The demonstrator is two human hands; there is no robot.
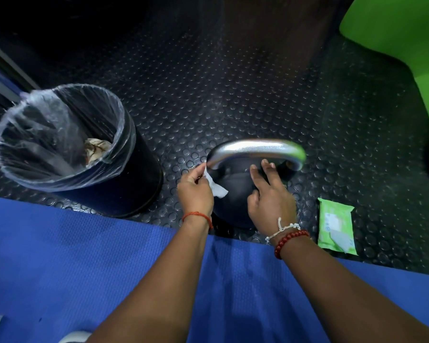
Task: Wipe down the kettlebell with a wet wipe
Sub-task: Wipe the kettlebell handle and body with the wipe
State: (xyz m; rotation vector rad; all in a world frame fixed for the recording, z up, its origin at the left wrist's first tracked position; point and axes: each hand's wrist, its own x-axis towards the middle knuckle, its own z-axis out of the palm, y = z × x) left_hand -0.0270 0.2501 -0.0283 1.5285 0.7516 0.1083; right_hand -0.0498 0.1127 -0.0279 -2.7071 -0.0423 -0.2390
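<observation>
A black kettlebell (235,191) with a shiny silver handle (255,147) stands on the studded rubber floor in the middle of the view. My left hand (195,191) pinches a white wet wipe (214,185) against the handle's left end and the bell's left shoulder. My right hand (270,196) rests on top of the bell's body, its fingers straight and reaching under the handle. The bell's near lower side is hidden behind my hands.
A black bin (67,144) with a clear liner and crumpled paper inside stands left of the kettlebell. A green pack of wipes (336,226) lies on the floor to the right. A blue mat (84,256) covers the near ground. A green shape (406,38) fills the top right.
</observation>
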